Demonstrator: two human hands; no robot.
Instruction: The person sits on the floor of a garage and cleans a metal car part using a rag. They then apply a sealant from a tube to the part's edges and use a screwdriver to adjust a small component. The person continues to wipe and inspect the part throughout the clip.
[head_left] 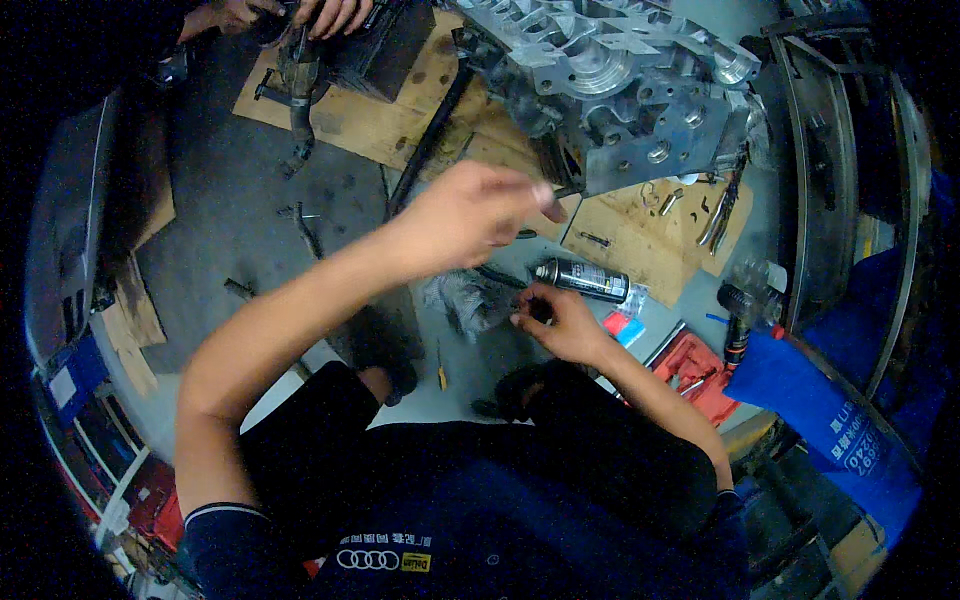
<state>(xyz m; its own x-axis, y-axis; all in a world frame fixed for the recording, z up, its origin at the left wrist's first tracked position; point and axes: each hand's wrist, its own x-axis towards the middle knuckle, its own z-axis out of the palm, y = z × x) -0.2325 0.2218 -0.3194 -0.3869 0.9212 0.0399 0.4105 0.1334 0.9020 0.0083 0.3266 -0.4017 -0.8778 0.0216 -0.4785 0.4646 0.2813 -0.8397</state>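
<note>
My left hand (485, 212) reaches across in front of the silver engine block (640, 95), near its lower edge. Its fingers are curled and smeared by motion; whatever they grip, if anything, is hidden. Lower and to the right, my right hand (566, 325) is closed, thumb and fingers around a small dark part (541, 309) whose kind I cannot make out. A crumpled grey rag (470, 305) lies just left of this hand. Right behind it is a black spray can (588, 279) on its side.
Cardboard (640, 235) under the block carries small metal parts and pliers (724, 215). A red tool case (695, 372) and plastic bottle (765, 285) are at the right. A yellow-handled screwdriver (442, 375) lies by my feet. Far left, a co-worker's hands (330, 15) hold a pipe-like part (298, 85).
</note>
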